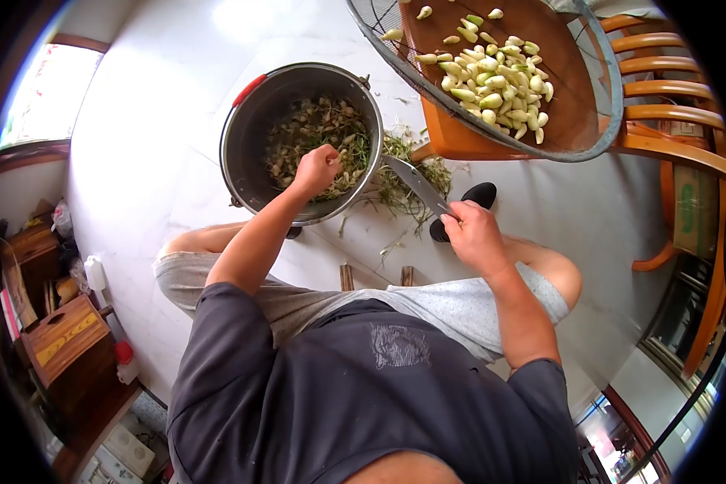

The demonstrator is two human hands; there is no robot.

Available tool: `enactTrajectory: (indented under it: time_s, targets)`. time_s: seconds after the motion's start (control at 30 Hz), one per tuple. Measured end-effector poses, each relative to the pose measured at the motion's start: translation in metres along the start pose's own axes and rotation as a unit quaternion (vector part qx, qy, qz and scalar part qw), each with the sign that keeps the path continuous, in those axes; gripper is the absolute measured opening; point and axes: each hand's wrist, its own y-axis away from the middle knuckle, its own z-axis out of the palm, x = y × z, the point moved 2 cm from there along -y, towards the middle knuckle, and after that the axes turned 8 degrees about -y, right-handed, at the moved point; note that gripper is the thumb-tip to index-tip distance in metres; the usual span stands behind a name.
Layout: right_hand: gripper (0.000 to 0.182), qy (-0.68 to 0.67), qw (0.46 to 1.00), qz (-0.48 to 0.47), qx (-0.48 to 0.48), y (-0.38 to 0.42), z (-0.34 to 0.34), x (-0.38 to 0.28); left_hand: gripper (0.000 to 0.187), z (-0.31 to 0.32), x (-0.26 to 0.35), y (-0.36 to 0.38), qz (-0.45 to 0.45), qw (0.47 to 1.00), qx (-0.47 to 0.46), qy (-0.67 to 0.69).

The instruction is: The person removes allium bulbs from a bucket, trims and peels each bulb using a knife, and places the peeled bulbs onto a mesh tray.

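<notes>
Over the mouth of the pot, left hand curled above leafy bulbs; whether it pinches one, cannot tell. Right hand closed round the handle of a knife, right of the pot, blade slanting toward its rim, presumably to keep the edge near the left hand. Stringy trimmings lie just beside the pot, below the blade, likely where scraps drop. Beyond and right of the pot, pale bulbs heaped in a mesh sieve on a chair, probably for easy reach, apart from scraps.
</notes>
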Motion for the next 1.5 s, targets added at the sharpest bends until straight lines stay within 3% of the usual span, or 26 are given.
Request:
enactTrajectory:
  time_s: [0.07,0.23,0.33,0.5,0.6,1.0,1.1,1.2,1.27,1.3,1.43,1.5]
  targets:
    - [0.013,-0.027,0.999,-0.028,0.020,0.003,-0.002,-0.008,0.023,-0.033,0.024,0.007,-0.128,0.975,-0.082,0.160]
    - [0.020,-0.087,0.980,-0.152,0.098,0.010,0.001,-0.032,0.022,-0.092,0.095,0.051,-0.107,0.930,-0.087,0.340]
    - [0.021,-0.026,0.969,-0.220,0.113,0.016,0.000,-0.045,0.021,-0.090,0.117,0.073,-0.088,0.913,-0.097,0.387]
    - [0.022,0.009,0.962,-0.250,0.112,0.023,0.003,-0.043,0.024,-0.074,0.136,0.091,-0.046,0.906,-0.117,0.403]
    - [0.023,0.023,0.961,-0.250,0.116,0.026,0.002,-0.038,0.013,-0.073,0.147,0.095,-0.042,0.918,-0.105,0.381]
    - [0.017,0.092,0.948,-0.268,0.143,0.033,-0.002,-0.031,0.010,-0.062,0.153,0.088,-0.043,0.942,-0.110,0.313]
    - [0.018,0.093,0.942,-0.279,0.160,0.033,-0.001,-0.029,0.011,-0.062,0.157,0.088,-0.057,0.927,-0.117,0.351]
    - [0.020,0.051,0.957,-0.246,0.146,0.032,-0.001,-0.024,0.012,-0.065,0.157,0.088,-0.051,0.910,-0.130,0.390]
    - [0.014,0.130,0.985,-0.091,0.066,0.026,0.000,0.006,0.016,-0.073,0.162,0.090,-0.046,0.896,-0.132,0.422]
    - [0.013,0.101,0.991,-0.056,0.060,0.024,-0.004,0.014,0.018,-0.077,0.162,0.091,-0.043,0.888,-0.132,0.437]
    - [0.010,0.053,0.992,-0.049,0.104,0.029,-0.011,0.021,0.022,-0.072,0.142,0.085,-0.037,0.880,-0.111,0.461]
    - [0.010,0.011,0.993,-0.058,0.106,0.027,-0.010,0.012,0.020,-0.063,0.133,0.081,-0.044,0.822,-0.129,0.554]
